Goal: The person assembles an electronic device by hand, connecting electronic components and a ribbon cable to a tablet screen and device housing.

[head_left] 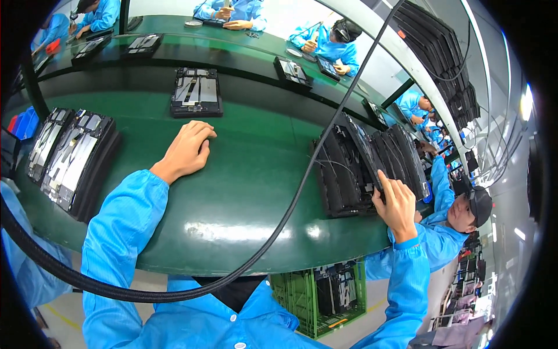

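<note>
My left hand (185, 150) lies palm down on the green table, its fingers loosely stretched out and nothing held. Just beyond it is a black tray (196, 110) bearing an opened tablet-like device (197, 88) with bare inner parts. At the right, my right hand (397, 205) pinches the near end of a thin black tray (368, 156) between thumb and fingers. That tray leans on edge among a pile of similar black trays (342, 174); whether a device sits in it is hidden.
Stacked trays with opened devices (75, 154) stand at the left. A black cable (293, 203) crosses the view. A green crate (314, 314) is below the table edge. One co-worker (459, 215) stands close at the right; others sit beyond a raised shelf (256, 72).
</note>
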### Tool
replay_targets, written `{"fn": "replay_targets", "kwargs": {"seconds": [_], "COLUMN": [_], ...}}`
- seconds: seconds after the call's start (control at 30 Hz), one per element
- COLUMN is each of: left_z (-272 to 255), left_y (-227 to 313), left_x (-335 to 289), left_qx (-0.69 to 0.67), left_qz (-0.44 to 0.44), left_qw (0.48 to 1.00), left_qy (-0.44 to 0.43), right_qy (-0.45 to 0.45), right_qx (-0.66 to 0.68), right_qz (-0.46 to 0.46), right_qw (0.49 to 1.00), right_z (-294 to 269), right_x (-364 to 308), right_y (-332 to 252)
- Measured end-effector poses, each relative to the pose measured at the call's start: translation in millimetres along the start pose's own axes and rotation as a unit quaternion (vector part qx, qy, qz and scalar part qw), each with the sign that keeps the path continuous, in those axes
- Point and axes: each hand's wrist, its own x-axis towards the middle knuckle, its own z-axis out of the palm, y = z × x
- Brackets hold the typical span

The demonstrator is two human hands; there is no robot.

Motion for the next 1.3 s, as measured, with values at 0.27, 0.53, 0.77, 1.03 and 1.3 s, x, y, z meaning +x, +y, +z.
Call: {"fn": "replay_targets", "kwargs": {"seconds": [0.27,0.53,0.77,1.03,1.3], "left_z": [-4,-20,-21,-56,-76], "left_y": [19,76,99,75,65], "left_x": [2,-34,-67,-63,-54], "left_qx": [-0.004,-0.114,-0.121,-0.236,-0.297], "left_qz": [0.052,0.066,-0.099,-0.117,-0.085], "left_qw": [0.996,0.978,0.984,0.945,0.904], "left_qy": [0.070,0.164,-0.084,-0.195,-0.294], "right_qy": [0.062,0.174,0.053,-0.187,-0.029], "right_qx": [-0.085,-0.058,0.155,0.565,0.579], "right_qz": [-0.001,-0.108,-0.283,-0.182,-0.082], "right_qw": [0.994,0.977,0.945,0.783,0.811], "right_z": [18,-15,1,-4,123], "right_x": [21,49,14,99,152], "right_y": [0,-151,-283,-261,-253]}}
